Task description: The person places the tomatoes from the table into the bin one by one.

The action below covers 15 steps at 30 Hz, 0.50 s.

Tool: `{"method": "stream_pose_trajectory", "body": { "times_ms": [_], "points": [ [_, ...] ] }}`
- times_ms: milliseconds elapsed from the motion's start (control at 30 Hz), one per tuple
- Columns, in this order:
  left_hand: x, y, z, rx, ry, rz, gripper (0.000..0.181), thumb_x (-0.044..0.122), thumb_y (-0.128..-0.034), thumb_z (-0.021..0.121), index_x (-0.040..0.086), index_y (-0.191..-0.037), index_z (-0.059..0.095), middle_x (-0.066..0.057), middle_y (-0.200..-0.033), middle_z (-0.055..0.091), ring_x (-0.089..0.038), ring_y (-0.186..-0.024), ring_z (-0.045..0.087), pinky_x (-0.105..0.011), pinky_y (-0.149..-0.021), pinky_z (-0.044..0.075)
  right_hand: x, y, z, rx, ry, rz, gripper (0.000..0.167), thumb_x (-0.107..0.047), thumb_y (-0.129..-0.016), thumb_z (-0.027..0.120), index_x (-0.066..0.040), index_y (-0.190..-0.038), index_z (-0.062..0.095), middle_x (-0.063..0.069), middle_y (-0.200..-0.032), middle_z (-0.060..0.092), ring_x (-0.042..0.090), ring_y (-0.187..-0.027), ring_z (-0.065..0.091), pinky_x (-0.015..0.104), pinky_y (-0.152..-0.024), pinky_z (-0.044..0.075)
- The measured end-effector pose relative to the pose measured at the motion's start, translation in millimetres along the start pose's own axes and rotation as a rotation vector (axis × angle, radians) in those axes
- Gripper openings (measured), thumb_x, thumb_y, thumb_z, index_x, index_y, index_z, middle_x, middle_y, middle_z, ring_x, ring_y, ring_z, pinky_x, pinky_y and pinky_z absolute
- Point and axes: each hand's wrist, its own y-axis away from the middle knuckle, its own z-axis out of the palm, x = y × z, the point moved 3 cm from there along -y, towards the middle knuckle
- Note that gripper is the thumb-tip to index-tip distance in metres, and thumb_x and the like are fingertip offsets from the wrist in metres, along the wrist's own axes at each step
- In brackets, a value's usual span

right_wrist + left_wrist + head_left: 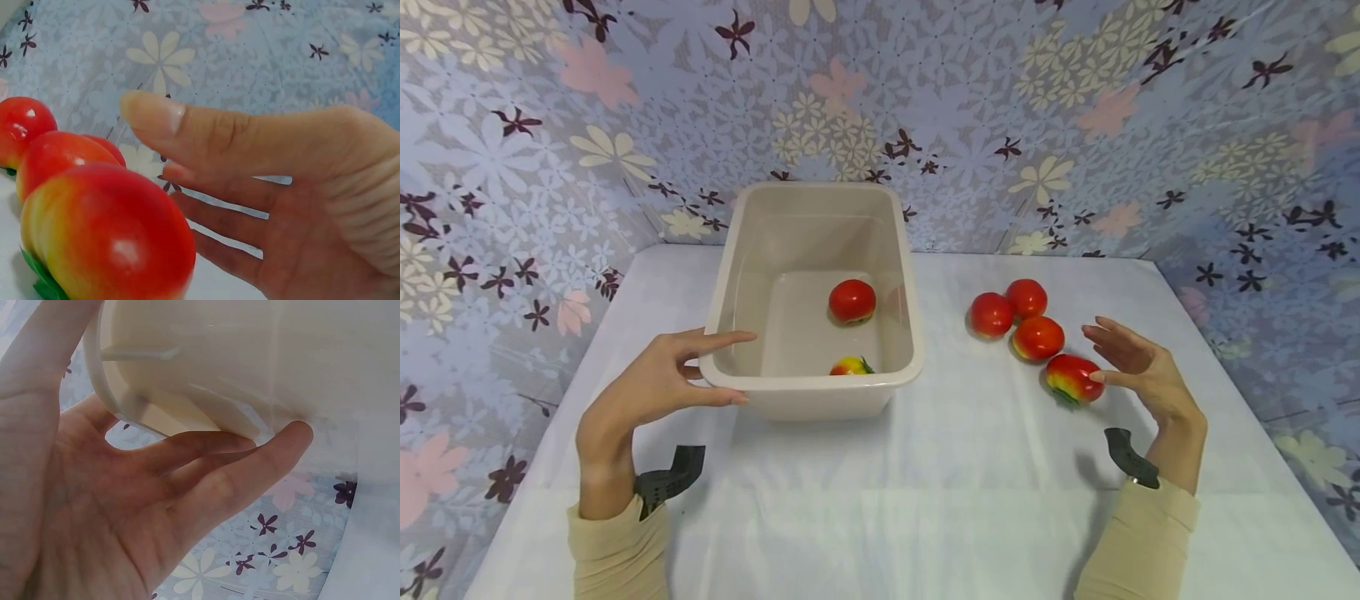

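My left hand holds the front left corner of a beige plastic bin, its index finger over the rim and its thumb along the front wall. The left wrist view shows the other fingers by the bin's outer side. Inside the bin lie a red tomato and a red-yellow one, partly hidden by the front wall. My right hand is spread beside a red-yellow tomato with a green calyx. In the right wrist view a gap separates its thumb from that tomato.
Three more red tomatoes lie close together behind the nearest one, right of the bin. A white cloth covers the table. Flower-patterned cloth rises behind and at both sides.
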Motion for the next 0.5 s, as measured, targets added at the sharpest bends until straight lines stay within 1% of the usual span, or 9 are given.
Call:
{"method": "stream_pose_trajectory", "body": {
  "times_ms": [133,200,367,500],
  "points": [
    [-0.5,0.1,0.4,0.001,0.006,0.002,0.064,0.025,-0.0753,0.085,0.021,-0.135,0.061,-0.011,-0.134,0.058,-0.007,-0.095,0.054,-0.019,-0.074,0.050,7,2.8,-2,-0.052,-0.039,0.009,0.069,0.026,-0.082,0.055,0.008,-0.146,0.035,0.005,-0.136,0.060,0.008,-0.123,0.057,0.019,-0.098,0.046],
    [-0.8,-0.2,0.8,0.001,0.002,0.006,0.064,0.025,-0.0755,0.085,0.021,-0.135,0.061,-0.011,-0.135,0.058,-0.007,-0.096,0.053,-0.020,-0.074,0.050,12,4.2,-2,-0.069,-0.044,0.042,0.069,0.025,-0.083,0.056,0.009,-0.146,0.034,0.003,-0.135,0.060,0.008,-0.123,0.057,0.019,-0.096,0.048],
    [-1.1,0.2,-0.4,0.001,-0.017,-0.001,0.064,0.028,-0.0758,0.085,0.023,-0.135,0.061,-0.009,-0.138,0.057,-0.007,-0.098,0.049,-0.020,-0.073,0.047,22,6.0,0,-0.097,0.032,0.143,0.069,0.017,-0.083,0.062,0.008,-0.145,0.035,-0.006,-0.135,0.060,0.003,-0.124,0.054,0.019,-0.089,0.052],
    [-1.6,0.5,-0.4,0.003,-0.018,0.004,0.064,0.028,-0.0757,0.085,0.022,-0.135,0.061,-0.010,-0.139,0.057,-0.006,-0.099,0.050,-0.020,-0.074,0.047,25,10.2,-2,-0.135,0.120,0.198,0.067,0.012,-0.084,0.065,0.006,-0.145,0.038,-0.016,-0.133,0.058,-0.003,-0.119,0.053,0.015,-0.088,0.051]
  ]
}}
